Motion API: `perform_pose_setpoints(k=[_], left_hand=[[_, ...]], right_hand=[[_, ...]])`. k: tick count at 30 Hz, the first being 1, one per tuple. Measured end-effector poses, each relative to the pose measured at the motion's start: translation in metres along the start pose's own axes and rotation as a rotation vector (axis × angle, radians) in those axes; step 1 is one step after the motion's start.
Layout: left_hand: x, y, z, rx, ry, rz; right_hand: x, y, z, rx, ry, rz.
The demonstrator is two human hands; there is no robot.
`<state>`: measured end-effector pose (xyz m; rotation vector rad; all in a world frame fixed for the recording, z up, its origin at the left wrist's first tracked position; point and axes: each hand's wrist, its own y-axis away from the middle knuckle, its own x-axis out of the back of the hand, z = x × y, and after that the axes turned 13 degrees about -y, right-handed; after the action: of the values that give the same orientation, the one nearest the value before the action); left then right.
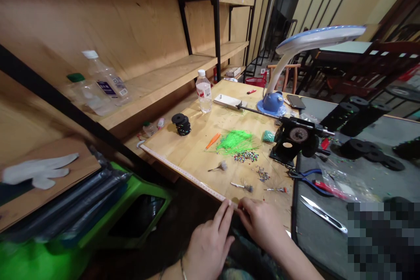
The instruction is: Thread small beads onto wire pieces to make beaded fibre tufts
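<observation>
My left hand and my right hand meet at the near edge of a wooden board. Their fingertips are pinched together just below a measuring tape strip that runs along the board's edge. What they pinch is too small to make out. On the board lie a bundle of green threads, a heap of coloured beads, an orange tool and several small finished pieces.
A black winding device and a blue desk lamp stand at the board's right. Pliers and thread snips lie on the grey mat. A black spool and water bottle sit further back. A green stool stands at left.
</observation>
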<state>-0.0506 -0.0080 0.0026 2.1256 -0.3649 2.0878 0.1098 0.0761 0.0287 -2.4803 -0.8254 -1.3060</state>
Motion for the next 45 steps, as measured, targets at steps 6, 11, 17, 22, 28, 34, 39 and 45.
perform_pose_setpoints(k=[6, 11, 17, 22, 28, 34, 39, 45], left_hand=[[0.008, -0.003, 0.007, 0.017, -0.110, -0.058], [0.011, -0.005, 0.009, 0.006, -0.161, -0.070], [0.015, -0.005, 0.010, -0.008, -0.203, -0.068], [0.015, -0.006, 0.012, -0.025, -0.228, -0.062], [0.015, -0.006, 0.012, -0.028, -0.282, -0.063], [0.018, -0.005, 0.011, -0.021, -0.294, -0.073], [0.019, -0.006, 0.011, -0.029, -0.294, -0.091], [0.018, -0.007, 0.011, -0.023, -0.291, -0.115]], right_hand=[[0.018, 0.023, 0.013, -0.083, -0.061, -0.009], [0.027, 0.035, 0.022, -0.127, -0.043, 0.002], [0.029, 0.042, 0.026, -0.143, -0.035, -0.020], [0.032, 0.048, 0.028, -0.157, -0.143, -0.030], [0.038, 0.055, 0.027, -0.213, -0.193, -0.046], [0.036, 0.058, 0.030, -0.286, -0.179, -0.021], [0.032, 0.060, 0.031, -0.272, -0.169, 0.009], [0.028, 0.064, 0.032, -0.250, -0.188, 0.044]])
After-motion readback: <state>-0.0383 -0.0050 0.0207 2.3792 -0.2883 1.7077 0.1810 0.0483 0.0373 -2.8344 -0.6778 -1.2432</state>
